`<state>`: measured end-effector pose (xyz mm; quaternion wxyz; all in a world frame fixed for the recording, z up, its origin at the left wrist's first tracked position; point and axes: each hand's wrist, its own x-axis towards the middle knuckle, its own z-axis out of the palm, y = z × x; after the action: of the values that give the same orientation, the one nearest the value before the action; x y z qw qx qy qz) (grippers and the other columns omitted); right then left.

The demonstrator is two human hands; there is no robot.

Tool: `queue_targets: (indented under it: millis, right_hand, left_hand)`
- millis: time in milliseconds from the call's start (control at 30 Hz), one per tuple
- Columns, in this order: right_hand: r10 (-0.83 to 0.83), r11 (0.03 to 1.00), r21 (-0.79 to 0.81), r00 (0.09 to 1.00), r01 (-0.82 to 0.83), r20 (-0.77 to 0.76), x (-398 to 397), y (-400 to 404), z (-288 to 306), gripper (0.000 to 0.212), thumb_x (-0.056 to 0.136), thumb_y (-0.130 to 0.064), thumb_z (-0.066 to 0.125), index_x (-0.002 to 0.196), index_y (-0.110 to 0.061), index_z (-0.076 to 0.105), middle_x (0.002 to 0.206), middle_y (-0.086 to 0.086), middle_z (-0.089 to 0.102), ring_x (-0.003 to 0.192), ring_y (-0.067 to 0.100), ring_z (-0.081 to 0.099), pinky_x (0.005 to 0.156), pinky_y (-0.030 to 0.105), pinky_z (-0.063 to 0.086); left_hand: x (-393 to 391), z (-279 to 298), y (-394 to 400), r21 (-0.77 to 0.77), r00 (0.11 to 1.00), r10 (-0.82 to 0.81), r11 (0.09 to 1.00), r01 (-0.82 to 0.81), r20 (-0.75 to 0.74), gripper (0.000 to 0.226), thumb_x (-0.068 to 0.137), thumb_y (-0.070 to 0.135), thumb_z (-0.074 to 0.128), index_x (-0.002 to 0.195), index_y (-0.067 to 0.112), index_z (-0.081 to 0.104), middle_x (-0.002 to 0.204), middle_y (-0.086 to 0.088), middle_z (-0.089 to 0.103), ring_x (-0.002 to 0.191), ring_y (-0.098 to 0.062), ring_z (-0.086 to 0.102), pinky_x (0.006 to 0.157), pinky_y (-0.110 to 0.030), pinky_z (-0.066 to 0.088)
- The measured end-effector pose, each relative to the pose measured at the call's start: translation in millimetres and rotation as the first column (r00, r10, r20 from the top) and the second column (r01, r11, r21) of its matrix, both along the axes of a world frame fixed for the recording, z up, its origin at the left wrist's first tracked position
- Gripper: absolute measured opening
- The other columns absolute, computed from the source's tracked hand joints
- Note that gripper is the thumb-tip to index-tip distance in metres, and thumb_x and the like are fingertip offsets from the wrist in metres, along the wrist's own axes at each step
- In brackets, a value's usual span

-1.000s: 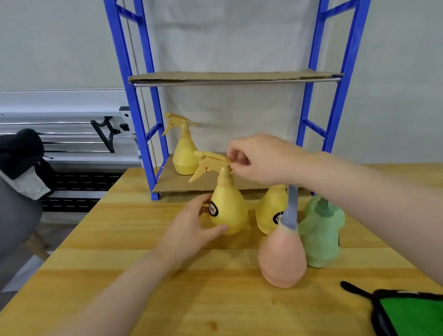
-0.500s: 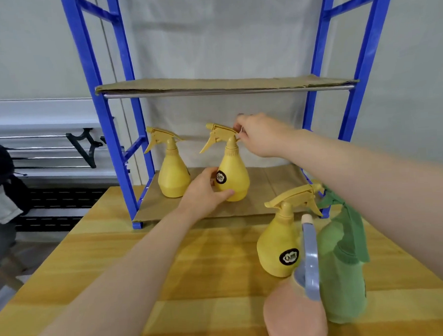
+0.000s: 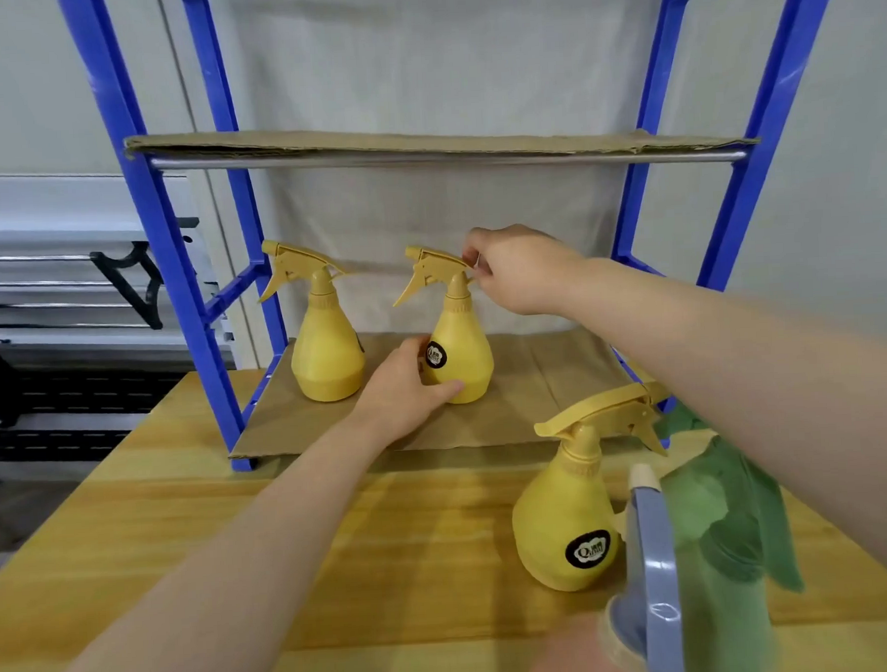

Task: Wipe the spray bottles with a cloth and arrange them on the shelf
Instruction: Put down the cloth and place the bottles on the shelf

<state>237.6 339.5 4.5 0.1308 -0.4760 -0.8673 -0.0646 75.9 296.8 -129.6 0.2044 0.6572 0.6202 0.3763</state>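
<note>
Two yellow spray bottles stand upright on the cardboard-lined lower shelf of the blue rack. The landmark here is the second yellow bottle, the one with the black round label facing out.

Left hand: fingers and thumb curled round the lower body of the second yellow bottle, thumb lying along its base, palm against its left side — a loose wrap rather than a tight squeeze.

Right hand: fingers curled, fingertips pinching the rear of that bottle's trigger head, just right of the neck.

The first yellow bottle sits to the left of the held one, apart from it, nozzle also pointing left.

Nearer than the held bottle and to its right, on the wooden table — a third yellow bottle, upright, label forward. Just beside it on the right stands a green bottle, and in front of both a pink bottle with a blue-grey trigger, cut off by the frame edge.

Above the held bottle, the upper shelf carries cardboard.
</note>
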Motion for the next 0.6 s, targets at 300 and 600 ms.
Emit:
queue_targets:
  millis: [300, 600]
  right_hand:
    - [-0.040, 0.997, -0.064, 0.999, 0.041, 0.013, 17.7, -32.6, 14.6, 0.038, 0.099, -0.025, 0.046, 0.135, -0.014, 0.047, 0.132, 0.011, 0.056, 0.117, 0.031, 0.054, 0.090, 0.035, 0.046]
    - [0.018, 0.965, -0.263, 1.000, -0.013, 0.017, 63.8, -102.9, 32.0, 0.021, 0.099, -0.033, 0.052, 0.100, -0.019, 0.068, 0.098, -0.003, 0.070, 0.083, 0.012, 0.060, 0.071, 0.025, 0.047]
  left_hand:
    - [-2.1, 8.1, -13.4, -0.037, 0.991, 0.031, 0.999, -0.036, -0.129, 0.083, 0.083, 0.045, 0.072, 0.147, 0.012, 0.032, 0.148, -0.007, 0.043, 0.135, -0.022, 0.041, 0.108, -0.034, 0.037]
    - [15.6, 11.5, -75.9, 0.096, 0.990, -0.008, 0.995, 0.021, -0.139, 0.048, 0.090, 0.030, 0.067, 0.132, 0.017, 0.049, 0.121, 0.001, 0.051, 0.112, -0.010, 0.050, 0.097, -0.023, 0.040]
